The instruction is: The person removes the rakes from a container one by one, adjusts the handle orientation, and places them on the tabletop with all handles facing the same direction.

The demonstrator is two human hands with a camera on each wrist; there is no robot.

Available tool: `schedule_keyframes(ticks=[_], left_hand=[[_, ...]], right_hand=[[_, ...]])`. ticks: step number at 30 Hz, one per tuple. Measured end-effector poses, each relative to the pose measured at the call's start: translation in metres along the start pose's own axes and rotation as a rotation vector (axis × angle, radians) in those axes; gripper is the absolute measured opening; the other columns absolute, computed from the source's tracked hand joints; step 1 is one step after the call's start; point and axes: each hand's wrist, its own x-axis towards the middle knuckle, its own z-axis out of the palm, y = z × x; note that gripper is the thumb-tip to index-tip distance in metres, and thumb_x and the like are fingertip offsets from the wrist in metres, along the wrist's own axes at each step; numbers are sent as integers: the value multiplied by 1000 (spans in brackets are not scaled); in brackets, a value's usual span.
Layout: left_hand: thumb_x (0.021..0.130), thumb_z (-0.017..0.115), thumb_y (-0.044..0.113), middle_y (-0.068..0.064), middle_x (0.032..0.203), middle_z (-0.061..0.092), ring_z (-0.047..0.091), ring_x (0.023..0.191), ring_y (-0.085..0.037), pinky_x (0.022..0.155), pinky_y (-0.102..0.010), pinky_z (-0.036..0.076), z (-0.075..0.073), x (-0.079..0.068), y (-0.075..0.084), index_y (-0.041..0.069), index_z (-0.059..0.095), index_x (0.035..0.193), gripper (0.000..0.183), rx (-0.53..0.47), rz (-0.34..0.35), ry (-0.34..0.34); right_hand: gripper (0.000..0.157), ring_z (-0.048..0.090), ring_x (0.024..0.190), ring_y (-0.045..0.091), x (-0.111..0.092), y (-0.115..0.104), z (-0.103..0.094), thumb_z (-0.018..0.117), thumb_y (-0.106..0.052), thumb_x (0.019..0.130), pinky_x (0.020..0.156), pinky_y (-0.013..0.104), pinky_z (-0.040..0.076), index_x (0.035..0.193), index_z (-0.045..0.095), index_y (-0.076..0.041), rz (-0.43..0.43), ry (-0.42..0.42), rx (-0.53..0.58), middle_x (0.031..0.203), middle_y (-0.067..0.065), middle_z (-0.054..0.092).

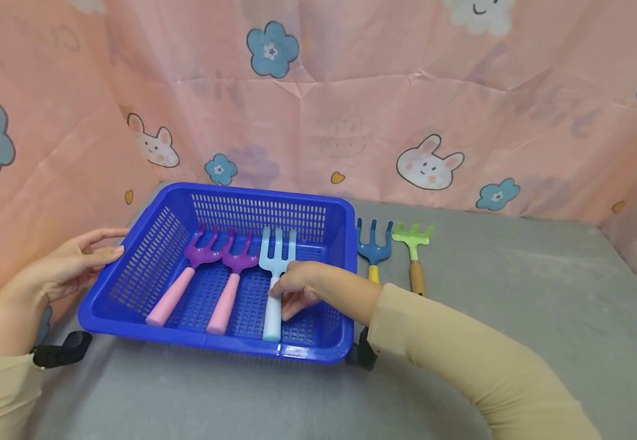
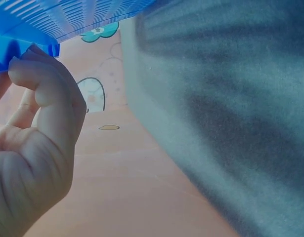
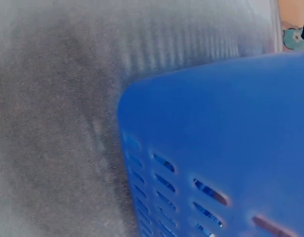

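Note:
A blue plastic basket [image 1: 345,244] stands on the grey surface. My left hand [image 1: 73,263] pinches its left rim, and the left wrist view shows those fingers [image 2: 48,89] curled at the edge. Inside the basket my right hand [image 1: 302,287] holds a light blue garden hand fork [image 1: 272,318] around the top of its handle, tines away from me. Left of it lie two purple hand forks with pink handles, one in the middle [image 1: 225,304] and one farther left [image 1: 171,297]. In the right wrist view the basket wall [image 3: 216,123] hides my right hand.
Just right of the basket lie a dark blue hand fork [image 1: 374,252] with a yellow handle and a green one [image 1: 413,239] with a brown handle, both partly behind my right arm. A pink printed cloth [image 1: 351,104] hangs behind and at the sides of the grey table [image 1: 516,287].

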Motion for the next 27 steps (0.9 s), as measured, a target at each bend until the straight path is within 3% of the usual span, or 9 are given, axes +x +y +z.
schedule_keyframes(ticks=[2,5,8,13,27], left_hand=[[97,48,9,-2,91,69,68,79,-20,65,-36,57,0,0,0,30,49,112,25,-9,2,5],[97,48,9,-3,91,69,68,79,-20,65,-36,57,-1,0,0,30,49,112,26,-20,6,-7],[97,47,8,-3,91,69,68,78,-20,64,-36,57,-1,0,-1,30,50,111,26,-26,9,-10],[98,47,8,-3,91,69,68,78,-20,64,-36,57,-1,0,-1,30,50,111,26,-21,12,-11],[97,47,7,-4,92,69,68,78,-21,64,-36,57,-1,-1,0,32,57,108,30,-58,19,-34]], right_hand=[[19,62,94,42,-1,-1,0,54,3,91,79,43,53,105,43,9,-5,-7,15,92,29,60],[12,66,74,32,-3,-1,0,54,1,92,74,39,55,100,47,7,-20,-31,4,84,22,59],[8,59,57,22,-5,-1,0,53,-1,93,60,32,57,96,50,5,-43,-68,-10,77,17,57],[7,56,54,20,-9,-1,0,52,-2,94,47,26,54,98,48,1,-66,-104,-2,76,15,55],[17,57,60,22,-19,-6,-8,56,-7,93,60,34,57,107,47,-2,-126,-83,13,82,16,56]])
